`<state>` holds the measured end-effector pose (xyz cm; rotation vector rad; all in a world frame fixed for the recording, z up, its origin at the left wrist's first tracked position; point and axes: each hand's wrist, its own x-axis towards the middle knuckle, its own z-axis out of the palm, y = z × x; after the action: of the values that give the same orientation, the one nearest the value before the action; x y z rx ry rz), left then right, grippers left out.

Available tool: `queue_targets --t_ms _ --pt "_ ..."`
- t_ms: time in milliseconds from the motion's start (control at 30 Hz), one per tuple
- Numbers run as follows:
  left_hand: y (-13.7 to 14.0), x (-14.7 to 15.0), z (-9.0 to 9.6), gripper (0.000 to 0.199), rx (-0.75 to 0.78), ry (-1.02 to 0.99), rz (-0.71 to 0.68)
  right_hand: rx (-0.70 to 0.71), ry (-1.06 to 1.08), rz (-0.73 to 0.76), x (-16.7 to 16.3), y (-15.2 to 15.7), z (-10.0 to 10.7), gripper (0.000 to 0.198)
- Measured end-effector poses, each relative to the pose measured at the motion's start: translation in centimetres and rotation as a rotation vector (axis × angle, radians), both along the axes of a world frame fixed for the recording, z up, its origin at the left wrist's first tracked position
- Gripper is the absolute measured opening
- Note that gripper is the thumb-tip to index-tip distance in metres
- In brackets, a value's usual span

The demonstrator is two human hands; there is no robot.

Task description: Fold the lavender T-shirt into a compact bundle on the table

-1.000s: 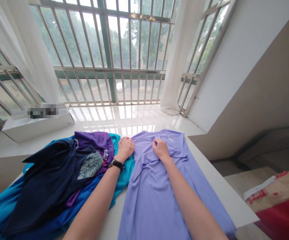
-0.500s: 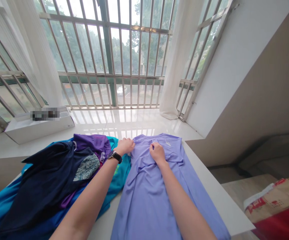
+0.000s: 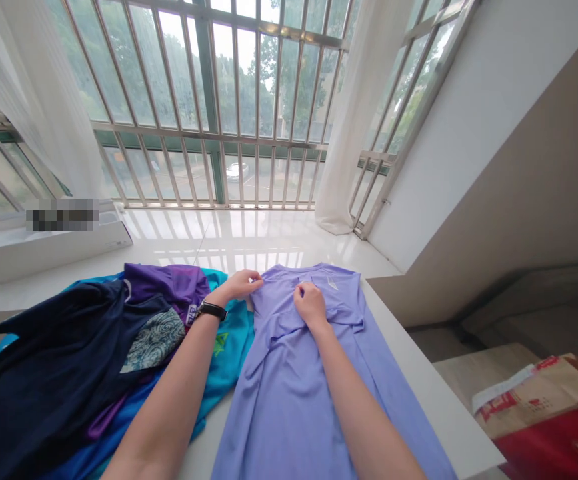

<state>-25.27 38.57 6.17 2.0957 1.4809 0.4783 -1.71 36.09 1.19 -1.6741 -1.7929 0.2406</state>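
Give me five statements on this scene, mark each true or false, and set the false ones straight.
1. The navy garment lies to the left of the lavender shirt. True.
2. The right hand is at the navy garment. False: it is at the upper part of the lavender shirt.
3. The left hand is at the shirt's left shoulder edge as seen in the picture. True.
4. The watch with the black strap is on the left wrist. True.
5. Both hands lie flat with fingers spread. False: the right hand's fingers are curled in.

Sill (image 3: 241, 233) open beyond shirt (image 3: 283, 380); clothes heap (image 3: 83, 347) blocks left.
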Motion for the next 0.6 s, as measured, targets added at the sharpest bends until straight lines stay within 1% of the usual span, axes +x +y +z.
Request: queue_targets --t_ms 100,167,267,367,500,600 --pt "0.2 0.0 -0.3 0.040 -0.010 -0.113 -0.012 -0.006 0.004 0.000 0.0 0.0 0.0 0.023" --pt "0.3 -0.2 -0.4 0.039 0.004 -0.130 -0.032 -0.007 0.006 -0.001 0.0 -0.1 0.0 0.022" --pt "0.2 -0.5 -0.7 0.034 0.038 -0.050 -0.019 -0.005 0.008 0.000 0.0 -0.2 0.1 0.023" --pt "0.3 -0.7 -0.9 0.028 0.093 0.019 0.045 -0.005 0.006 0.003 -0.1 -0.3 0.3 0.022" --pt "0.8 -0.7 -1.3 0.028 0.176 0.065 0.109 -0.009 -0.007 0.011 -0.3 -0.6 0.5 0.021" --pt "1.0 -0.3 -1.9 0.028 0.225 0.093 0.110 -0.016 -0.021 0.007 -0.4 -0.8 0.6 0.022"
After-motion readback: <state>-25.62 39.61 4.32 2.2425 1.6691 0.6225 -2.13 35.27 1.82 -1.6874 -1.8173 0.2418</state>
